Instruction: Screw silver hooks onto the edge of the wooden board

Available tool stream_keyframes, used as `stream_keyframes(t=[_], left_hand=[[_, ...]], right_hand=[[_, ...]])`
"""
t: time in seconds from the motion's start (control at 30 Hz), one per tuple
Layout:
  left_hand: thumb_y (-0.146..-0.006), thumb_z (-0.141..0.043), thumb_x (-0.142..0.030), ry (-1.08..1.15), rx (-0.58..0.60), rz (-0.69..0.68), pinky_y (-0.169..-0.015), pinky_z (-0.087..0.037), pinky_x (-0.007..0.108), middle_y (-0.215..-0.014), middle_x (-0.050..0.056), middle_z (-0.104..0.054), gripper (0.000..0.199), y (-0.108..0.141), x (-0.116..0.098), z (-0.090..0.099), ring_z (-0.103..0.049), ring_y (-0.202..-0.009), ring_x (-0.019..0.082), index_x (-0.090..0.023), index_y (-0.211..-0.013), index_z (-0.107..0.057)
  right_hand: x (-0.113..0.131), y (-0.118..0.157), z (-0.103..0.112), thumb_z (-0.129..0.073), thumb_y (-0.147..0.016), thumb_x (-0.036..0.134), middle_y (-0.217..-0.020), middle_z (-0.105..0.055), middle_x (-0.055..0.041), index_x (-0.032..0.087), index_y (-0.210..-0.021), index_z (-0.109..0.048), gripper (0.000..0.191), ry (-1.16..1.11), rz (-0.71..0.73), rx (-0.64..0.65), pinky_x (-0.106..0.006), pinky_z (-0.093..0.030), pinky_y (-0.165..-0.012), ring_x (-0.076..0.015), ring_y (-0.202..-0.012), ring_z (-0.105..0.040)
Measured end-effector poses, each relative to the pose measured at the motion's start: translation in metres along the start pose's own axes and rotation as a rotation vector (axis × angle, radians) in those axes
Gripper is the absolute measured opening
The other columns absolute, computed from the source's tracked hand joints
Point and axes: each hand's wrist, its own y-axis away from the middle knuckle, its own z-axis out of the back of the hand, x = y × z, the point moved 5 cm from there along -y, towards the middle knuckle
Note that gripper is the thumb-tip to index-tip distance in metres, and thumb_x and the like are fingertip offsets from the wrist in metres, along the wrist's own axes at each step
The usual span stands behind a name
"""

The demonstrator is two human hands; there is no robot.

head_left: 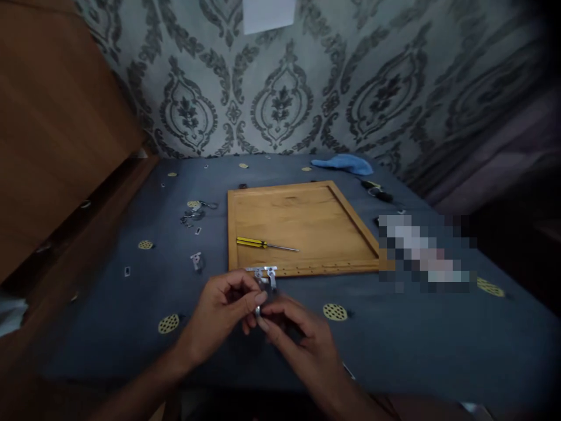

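Between the fingertips of both hands is a small shiny metal piece point(258, 311), mostly covered by the fingers. My left hand point(232, 307) pinches it from the left, thumb on top. From the right, my right hand point(300, 333) has its thumb and fingers closed on the same piece. Just beyond the fingers, silver cabinet hinges point(272, 273) show at the near edge of a framed wooden panel point(302, 216); whether they rest there or are held I cannot tell. A yellow-handled screwdriver point(263, 243) lies on the panel.
Left of the panel lie another hinge point(197, 261) and a cluster of small metal parts point(193, 215). A blue cloth point(344, 164) and a black-handled tool point(376, 191) are at the back right. A wooden cabinet point(56, 128) borders the left side.
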Motion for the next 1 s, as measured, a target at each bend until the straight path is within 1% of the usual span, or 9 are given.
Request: stream_keyframes(t=[0.1,0.2,0.27,0.33,0.4,0.47,0.67,0.83,1.0], left_hand=[[-0.084,-0.073,-0.049,-0.048,0.073,0.013,-0.049,-0.048,0.02,-0.058,-0.003,-0.058,0.035,-0.006,0.005,-0.021,-0.054,-0.048,0.008,-0.018,-0.075,-0.06],[-0.091,-0.064,-0.043,-0.187,0.122,-0.035,-0.05,-0.048,0.021,-0.063,-0.002,-0.061,0.027,-0.013,0.001,-0.032,-0.057,-0.051,0.01,-0.018,-0.082,-0.063],[-0.097,-0.058,-0.038,-0.389,0.087,-0.171,-0.058,-0.052,0.025,-0.072,0.0,-0.066,0.022,-0.019,-0.009,-0.03,-0.063,-0.061,0.014,-0.019,-0.09,-0.066],[-0.102,-0.052,-0.031,-0.655,-0.01,-0.359,-0.075,-0.056,0.032,-0.087,0.004,-0.071,0.02,-0.024,-0.022,-0.023,-0.069,-0.081,0.019,-0.019,-0.098,-0.067],[-0.104,-0.05,-0.026,-0.894,-0.062,-0.462,-0.089,-0.055,0.041,-0.102,0.007,-0.072,0.018,-0.031,-0.027,-0.017,-0.068,-0.099,0.024,-0.02,-0.105,-0.066],[-0.101,-0.056,-0.023,-1.036,-0.011,-0.452,-0.094,-0.054,0.045,-0.112,0.008,-0.069,0.015,-0.037,-0.024,-0.014,-0.064,-0.108,0.027,-0.02,-0.113,-0.064],[-0.088,-0.081,-0.031,-1.141,0.146,-0.374,-0.103,-0.051,0.046,-0.13,0.007,-0.063,0.041,-0.045,-0.01,-0.02,-0.057,-0.12,0.028,-0.023,-0.121,-0.059],[-0.087,-0.082,-0.04,-1.169,0.19,-0.337,-0.102,-0.048,0.047,-0.128,0.006,-0.063,0.045,-0.049,-0.009,-0.024,-0.055,-0.118,0.029,-0.022,-0.121,-0.059],[-0.085,-0.084,-0.039,-1.166,0.201,-0.313,-0.103,-0.046,0.047,-0.127,0.006,-0.064,0.045,-0.054,-0.008,-0.025,-0.055,-0.119,0.029,-0.021,-0.119,-0.061]], right_hand=[[-0.008,0.014,0.015,-0.062,-0.099,0.027,-0.073,-0.07,-0.0006,0.025,-0.082,-0.072,0.02,0.055,0.035,-0.043,-0.028,-0.053,-0.066,-0.0168,-0.066,-0.065],[-0.015,0.021,0.028,-0.06,-0.1,0.027,-0.077,-0.072,-0.0019,0.025,-0.086,-0.071,0.018,0.093,0.065,-0.069,-0.028,-0.053,-0.066,-0.018,-0.069,-0.068],[-0.02,0.018,0.038,-0.061,-0.099,0.031,-0.075,-0.07,-0.0018,0.025,-0.085,-0.07,0.018,0.096,0.031,-0.121,-0.029,-0.052,-0.065,-0.0184,-0.068,-0.066],[-0.029,0.012,0.049,-0.062,-0.097,0.039,-0.069,-0.066,-0.0003,0.025,-0.08,-0.067,0.023,0.072,-0.092,-0.174,-0.028,-0.05,-0.061,-0.0178,-0.063,-0.063],[-0.039,0.004,0.057,-0.063,-0.095,0.047,-0.063,-0.059,0.0019,0.024,-0.079,-0.066,0.028,0.009,-0.22,-0.167,-0.027,-0.047,-0.056,-0.0168,-0.057,-0.058],[-0.048,-0.003,0.062,-0.063,-0.093,0.051,-0.062,-0.058,0.0022,0.024,-0.078,-0.064,0.031,-0.02,-0.28,-0.124,-0.028,-0.046,-0.056,-0.0163,-0.057,-0.056],[-0.061,-0.013,0.059,-0.06,-0.093,0.046,-0.062,-0.055,0.002,0.024,-0.072,-0.06,0.03,0.018,-0.261,-0.014,-0.028,-0.042,-0.057,-0.0162,-0.059,-0.052],[-0.061,-0.014,0.056,-0.059,-0.094,0.045,-0.065,-0.056,0.0013,0.025,-0.074,-0.06,0.029,0.029,-0.267,0.041,-0.029,-0.041,-0.057,-0.0169,-0.06,-0.052],[-0.063,-0.015,0.057,-0.06,-0.093,0.043,-0.064,-0.055,0.0015,0.025,-0.074,-0.06,0.027,0.01,-0.297,0.057,-0.029,-0.041,-0.058,-0.0172,-0.061,-0.052]])
